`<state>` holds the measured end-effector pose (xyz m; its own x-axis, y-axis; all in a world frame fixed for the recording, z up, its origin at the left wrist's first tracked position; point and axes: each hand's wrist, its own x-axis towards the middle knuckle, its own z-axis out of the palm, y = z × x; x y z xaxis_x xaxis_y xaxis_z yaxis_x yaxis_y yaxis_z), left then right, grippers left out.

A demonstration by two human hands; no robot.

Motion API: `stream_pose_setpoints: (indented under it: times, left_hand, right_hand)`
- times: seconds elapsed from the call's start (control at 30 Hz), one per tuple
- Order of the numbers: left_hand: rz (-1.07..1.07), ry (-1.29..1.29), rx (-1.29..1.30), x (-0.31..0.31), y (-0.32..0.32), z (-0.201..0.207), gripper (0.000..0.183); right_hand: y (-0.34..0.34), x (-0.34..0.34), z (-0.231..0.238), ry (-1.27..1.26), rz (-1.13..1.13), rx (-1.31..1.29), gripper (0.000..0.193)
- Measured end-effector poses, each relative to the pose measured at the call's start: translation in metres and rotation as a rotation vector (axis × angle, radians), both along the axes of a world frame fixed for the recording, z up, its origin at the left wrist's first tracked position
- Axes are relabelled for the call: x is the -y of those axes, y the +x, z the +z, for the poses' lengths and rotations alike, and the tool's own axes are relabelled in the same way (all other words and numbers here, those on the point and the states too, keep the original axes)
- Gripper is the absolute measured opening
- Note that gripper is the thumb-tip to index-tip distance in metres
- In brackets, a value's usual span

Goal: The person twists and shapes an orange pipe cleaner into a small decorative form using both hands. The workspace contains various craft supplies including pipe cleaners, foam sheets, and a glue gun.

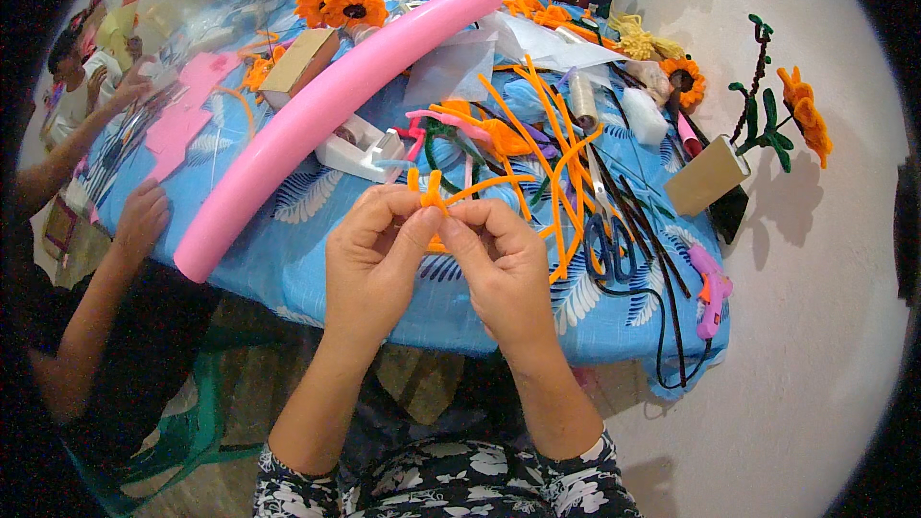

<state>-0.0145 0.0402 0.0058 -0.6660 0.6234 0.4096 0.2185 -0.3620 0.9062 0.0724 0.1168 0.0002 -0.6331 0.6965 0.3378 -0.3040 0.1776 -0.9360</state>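
Between both hands [436, 254], orange pipe cleaner [434, 194]

Orange pipe cleaner [434, 194]: fuzzy, thin, bent into small looped bunch with short ends sticking up like little petals. Pinched between fingertips of both hands, held up just above near edge of table, not resting on it. One long tail runs off to right from bunch, slightly curved, toward pile of loose orange stems. Lower part of bunch tucked behind thumbs, so can't tell how many loops down there. Colour bright orange all over, no other colour mixed in.
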Motion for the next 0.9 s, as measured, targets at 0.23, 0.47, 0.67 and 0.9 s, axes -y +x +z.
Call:
stream_pose_setpoints:
  times: [0.23,0.47,0.67,0.9]
  left_hand:
    - [0.064,0.068,-0.032,-0.003,0.005,-0.001,0.003]
    - [0.130,0.067,-0.097,-0.003,0.011,-0.001,0.002]
    - [0.117,0.105,-0.070,-0.003,0.011,-0.009,0.005]
    - [0.117,0.018,-0.274,-0.001,-0.003,-0.015,0.009]
  right_hand:
    - [-0.004,0.009,-0.005,-0.174,-0.024,-0.122,0.007]
    - [-0.009,0.021,-0.001,-0.491,0.010,-0.288,0.008]
    - [-0.010,0.022,-0.003,-0.556,0.026,-0.378,0.009]
    - [0.008,-0.004,0.003,-0.006,-0.151,-0.040,0.008]
